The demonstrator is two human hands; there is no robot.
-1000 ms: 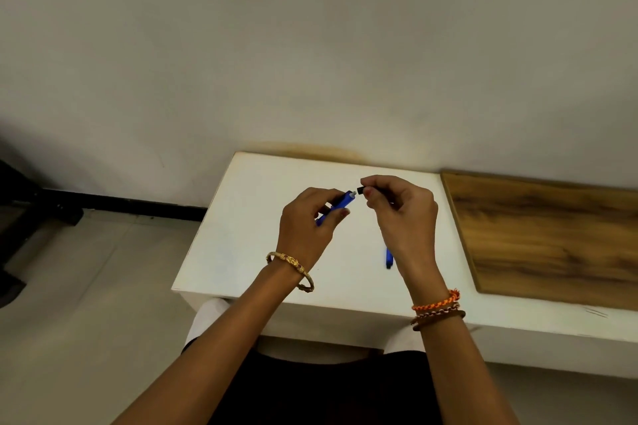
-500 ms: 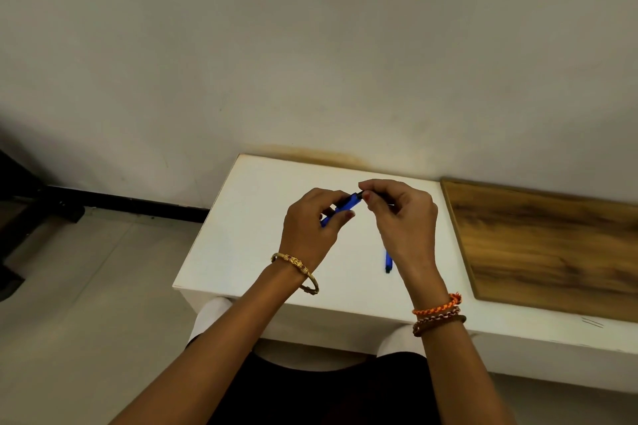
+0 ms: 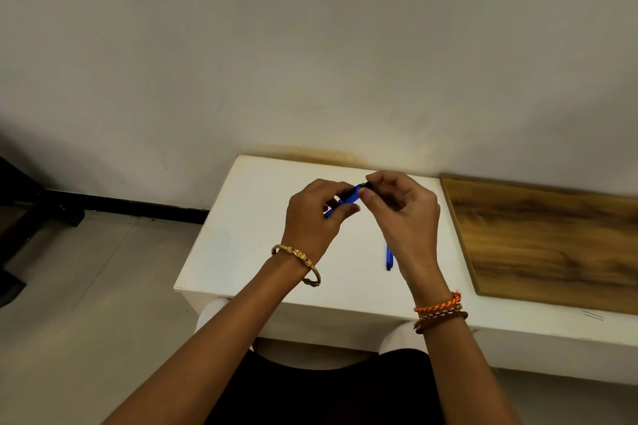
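Observation:
My left hand grips a short blue pen barrel above the white table. My right hand pinches a small black end piece at the barrel's upper tip, so the two hands meet there. A second blue pen part lies flat on the table below my right hand, partly hidden by the wrist. Most of the held barrel is covered by my fingers.
A wooden board lies on the table to the right, against the wall. The wall stands right behind the table. Floor and a black skirting strip are to the left; my lap is under the table's front edge.
My hands have come together: the black piece in my right hand, held apart from the blue barrel a second ago, now sits at the barrel's tip.

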